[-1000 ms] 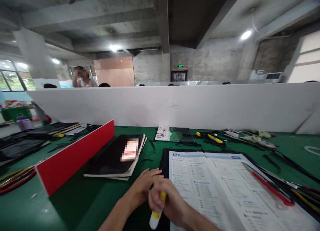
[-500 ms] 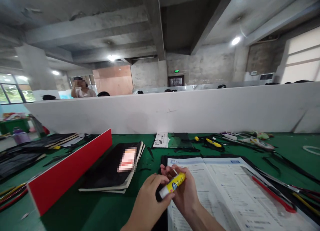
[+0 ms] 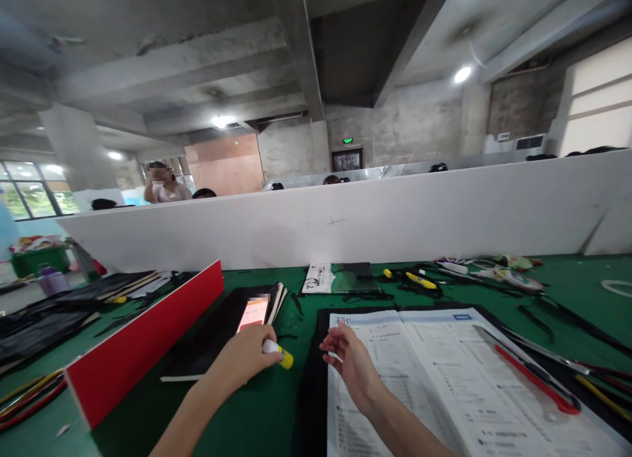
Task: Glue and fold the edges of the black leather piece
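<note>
My left hand [image 3: 251, 353] is closed around a yellow glue stick [image 3: 285, 357] with a white end, held over the green table beside the black-covered book [image 3: 212, 332]. A phone [image 3: 254, 312] with a lit screen lies on that book, just beyond my left fingers. Over the left edge of the open printed book [image 3: 419, 365] hovers my right hand [image 3: 348, 358], its fingers apart and slightly curled, with nothing in it. Dark cover material borders the open book.
A red divider [image 3: 148, 342] stands at the left. On the open book's right page lies a red-handled cutter [image 3: 538, 381], with scissors [image 3: 553, 358] beside it. Black strips and a yellow tool [image 3: 421, 280] lie farther back, before a white partition [image 3: 336, 226].
The glue stick has moved left and away from my right hand, carried in my left hand. My right hand has let go of it and its fingers have opened.
</note>
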Tool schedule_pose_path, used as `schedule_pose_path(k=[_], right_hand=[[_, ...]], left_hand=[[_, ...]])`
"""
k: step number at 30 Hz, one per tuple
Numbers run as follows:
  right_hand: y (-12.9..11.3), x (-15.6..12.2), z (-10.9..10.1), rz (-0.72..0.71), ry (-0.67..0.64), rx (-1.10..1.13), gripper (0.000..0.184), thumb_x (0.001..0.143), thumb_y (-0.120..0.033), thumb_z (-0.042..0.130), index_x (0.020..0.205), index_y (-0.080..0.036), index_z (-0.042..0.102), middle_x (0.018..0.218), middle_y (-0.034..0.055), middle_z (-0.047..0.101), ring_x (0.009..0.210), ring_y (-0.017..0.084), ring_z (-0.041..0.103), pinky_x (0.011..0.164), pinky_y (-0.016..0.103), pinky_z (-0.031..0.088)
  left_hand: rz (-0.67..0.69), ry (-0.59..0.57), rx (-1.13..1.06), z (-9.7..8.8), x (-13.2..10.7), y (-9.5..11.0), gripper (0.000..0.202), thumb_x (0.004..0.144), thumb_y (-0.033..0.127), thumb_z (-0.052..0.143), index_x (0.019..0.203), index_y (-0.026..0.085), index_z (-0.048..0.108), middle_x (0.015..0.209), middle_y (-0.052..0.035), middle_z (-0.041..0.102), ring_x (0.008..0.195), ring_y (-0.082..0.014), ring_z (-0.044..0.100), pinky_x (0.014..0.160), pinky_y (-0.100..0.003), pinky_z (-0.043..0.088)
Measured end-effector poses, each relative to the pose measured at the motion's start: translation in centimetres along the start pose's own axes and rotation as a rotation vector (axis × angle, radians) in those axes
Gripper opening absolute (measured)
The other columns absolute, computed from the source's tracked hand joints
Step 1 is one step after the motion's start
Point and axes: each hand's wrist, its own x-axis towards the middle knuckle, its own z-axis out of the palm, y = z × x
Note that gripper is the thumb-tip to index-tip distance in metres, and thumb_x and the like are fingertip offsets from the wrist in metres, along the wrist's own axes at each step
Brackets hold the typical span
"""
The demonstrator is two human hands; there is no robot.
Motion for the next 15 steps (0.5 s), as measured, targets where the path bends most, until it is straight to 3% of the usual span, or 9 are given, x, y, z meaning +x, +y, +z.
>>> schedule_pose_path(k=[3,8,15], right_hand=[[0.0,0.1,-0.2,0.016,0.014,-0.042,0.032,0.073,-0.048,0.065,0.077,-0.016,0.06,0.072,0.0029,0.061,0.074,0.018,0.058,0.064,0.028,0.045],[0.0,0.1,-0.2,0.032,0.016,-0.09,0.03,0.073,-0.045,0.065,0.08,-0.016,0.06,0.073,0.0028,0.062,0.07,0.016,0.057,0.06,0.026,0.042],[0.2,0.0,-0.1,0.031,0.01,-0.127,0.029,0.075,-0.044,0.062,0.08,-0.015,0.059,0.075,0.0037,0.06,0.069,0.015,0.056,0.058,0.025,0.041]], left_hand=[[0.025,-0.02,0.033,1.0,1.5,-0.1,0.016,0.064,0.033,0.062,0.073,0.019,0.063,0.079,-0.0027,0.063,0.072,-0.0197,0.058,0.059,-0.026,0.034],[0.05,-0.098,0.05,1.0,3.4,0.0,0.017,0.062,0.035,0.061,0.065,0.019,0.06,0.067,-0.0008,0.06,0.061,-0.0172,0.056,0.053,-0.025,0.03],[0.051,-0.134,0.043,0.6,3.3,-0.7,0.026,0.063,0.042,0.067,0.074,0.019,0.064,0.075,-0.0029,0.065,0.066,-0.0206,0.061,0.055,-0.026,0.04]])
